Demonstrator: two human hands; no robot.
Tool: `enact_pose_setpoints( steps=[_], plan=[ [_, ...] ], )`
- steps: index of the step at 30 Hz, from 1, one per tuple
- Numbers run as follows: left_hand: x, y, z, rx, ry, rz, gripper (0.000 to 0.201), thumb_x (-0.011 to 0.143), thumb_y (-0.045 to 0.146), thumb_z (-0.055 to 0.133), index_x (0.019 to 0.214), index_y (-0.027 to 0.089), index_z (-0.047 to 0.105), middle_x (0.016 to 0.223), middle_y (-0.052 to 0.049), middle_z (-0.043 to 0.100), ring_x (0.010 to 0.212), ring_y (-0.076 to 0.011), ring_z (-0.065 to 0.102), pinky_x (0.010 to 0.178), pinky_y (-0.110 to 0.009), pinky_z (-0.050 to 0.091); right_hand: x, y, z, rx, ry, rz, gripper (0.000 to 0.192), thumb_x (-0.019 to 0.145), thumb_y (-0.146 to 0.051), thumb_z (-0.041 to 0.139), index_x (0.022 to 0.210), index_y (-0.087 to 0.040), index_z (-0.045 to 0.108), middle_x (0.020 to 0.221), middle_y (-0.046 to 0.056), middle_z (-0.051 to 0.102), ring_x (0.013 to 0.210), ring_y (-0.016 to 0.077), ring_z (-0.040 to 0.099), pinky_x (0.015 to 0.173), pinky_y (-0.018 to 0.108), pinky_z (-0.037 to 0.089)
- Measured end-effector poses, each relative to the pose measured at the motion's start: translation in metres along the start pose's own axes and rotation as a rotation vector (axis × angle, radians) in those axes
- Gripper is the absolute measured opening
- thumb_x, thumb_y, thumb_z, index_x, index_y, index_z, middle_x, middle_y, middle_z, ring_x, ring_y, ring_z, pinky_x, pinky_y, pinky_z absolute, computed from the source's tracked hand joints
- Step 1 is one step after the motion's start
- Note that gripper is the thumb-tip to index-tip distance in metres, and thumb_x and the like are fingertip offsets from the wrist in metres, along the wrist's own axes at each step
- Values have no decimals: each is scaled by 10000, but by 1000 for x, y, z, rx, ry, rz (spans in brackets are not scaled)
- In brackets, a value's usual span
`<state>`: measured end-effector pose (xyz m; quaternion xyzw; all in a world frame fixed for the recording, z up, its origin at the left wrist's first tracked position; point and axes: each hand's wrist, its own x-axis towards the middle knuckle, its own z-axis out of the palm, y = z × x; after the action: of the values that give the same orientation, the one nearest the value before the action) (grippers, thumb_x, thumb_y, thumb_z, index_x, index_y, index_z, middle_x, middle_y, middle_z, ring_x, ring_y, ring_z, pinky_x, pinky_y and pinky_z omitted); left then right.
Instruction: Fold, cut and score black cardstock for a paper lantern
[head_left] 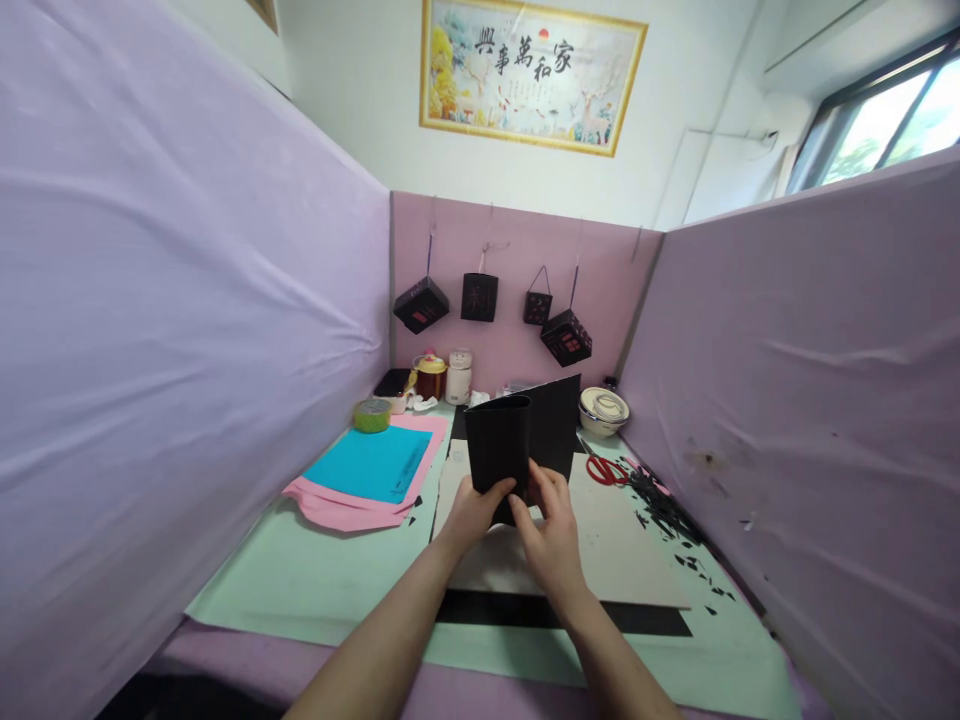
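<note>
A sheet of black paper (497, 445) stands upright above the table, its left part bent over into a loop and its flat part reaching back to the right. My left hand (478, 510) grips the lower left of the bent part, with the thumb across the front. On the lower right, my right hand (547, 515) pinches the same paper between thumb and fingers. Both thumbs are close together near the bottom edge. Beneath the hands lies a pale grey board (622, 545), with black sheets (637, 617) showing under its front edge.
Red-handled scissors (606, 471) lie right of the board, beside a heap of black paper scraps (664, 505). Blue paper (367, 462) rests on pink paper (349, 515) at left, near a tape roll (373, 415). A lidded bowl (602, 410) stands at back right. Lilac cloth walls (810, 430) flank the table.
</note>
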<state>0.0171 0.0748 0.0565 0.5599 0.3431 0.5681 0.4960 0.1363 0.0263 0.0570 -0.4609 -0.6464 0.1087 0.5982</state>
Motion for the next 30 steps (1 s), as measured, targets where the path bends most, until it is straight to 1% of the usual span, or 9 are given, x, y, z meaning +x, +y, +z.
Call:
enact_pose_setpoints(
  steps=[3, 5, 8, 11, 14, 19, 22, 25, 30],
  plan=[
    [4, -6, 2, -168, 143, -3, 361, 727, 296, 741, 1049, 148, 674, 1059, -93, 705, 1003, -260, 649, 911, -369, 497, 2, 6, -2, -23, -32, -32, 502, 867, -282, 535, 1351, -224, 417, 1252, 113, 457, 1172, 232, 479, 996, 439, 434],
    [7, -8, 2, -360, 231, 7, 388, 724, 292, 755, 1077, 167, 654, 1149, -90, 672, 1092, -256, 612, 965, -371, 473, 1, 15, -5, -74, 29, -28, 531, 848, -301, 565, 1346, -208, 406, 1276, 122, 446, 1209, 248, 445, 1029, 475, 391],
    [13, -10, -1, -639, 231, -77, 416, 736, 300, 758, 1115, 185, 631, 1251, -91, 616, 1150, -268, 579, 986, -405, 470, -2, 35, -8, -105, 148, 62, 599, 785, -351, 643, 1313, -179, 417, 1256, 142, 466, 1204, 275, 445, 1039, 517, 356],
    [16, -10, -5, -788, 205, -199, 426, 746, 317, 754, 1116, 144, 632, 1252, -128, 609, 1129, -294, 590, 967, -436, 489, -7, 55, -3, 48, 130, 261, 678, 708, -396, 715, 1280, -168, 433, 1213, 148, 531, 1138, 277, 519, 1000, 514, 403],
    [17, -11, -8, -864, 213, -254, 425, 765, 318, 739, 1116, 106, 627, 1232, -155, 616, 1110, -306, 600, 956, -441, 497, -9, 62, 6, 327, 58, 433, 645, 673, -397, 744, 1214, -157, 487, 1170, 147, 601, 1079, 266, 583, 926, 457, 479],
    [17, -10, -7, -968, 210, -341, 412, 811, 297, 690, 1155, 89, 600, 1195, -167, 636, 1095, -304, 609, 954, -451, 491, -5, 44, 13, 700, -24, 602, 469, 690, -392, 736, 1072, -165, 585, 1062, 98, 674, 1005, 231, 627, 841, 359, 517],
    [17, -8, -6, -1016, 222, -380, 382, 854, 286, 636, 1171, 78, 589, 1178, -171, 644, 1095, -301, 609, 965, -450, 482, -3, 35, 12, 725, 18, 679, 371, 649, -388, 771, 917, -170, 634, 893, 42, 689, 871, 189, 635, 752, 293, 521],
    [17, -7, -5, -1044, 225, -398, 374, 874, 281, 608, 1188, 80, 582, 1168, -165, 651, 1100, -294, 607, 973, -440, 476, -3, 36, 13, 677, 58, 669, 314, 645, -407, 772, 789, -160, 643, 737, 4, 646, 740, 151, 600, 682, 266, 508],
    [17, -9, -6, -1039, 211, -423, 405, 868, 292, 616, 1218, 93, 569, 1170, -162, 651, 1086, -302, 616, 958, -445, 487, -5, 43, 17, 638, 124, 659, 313, 652, -427, 763, 691, -158, 608, 648, -18, 597, 667, 134, 560, 629, 253, 486]
  ],
)
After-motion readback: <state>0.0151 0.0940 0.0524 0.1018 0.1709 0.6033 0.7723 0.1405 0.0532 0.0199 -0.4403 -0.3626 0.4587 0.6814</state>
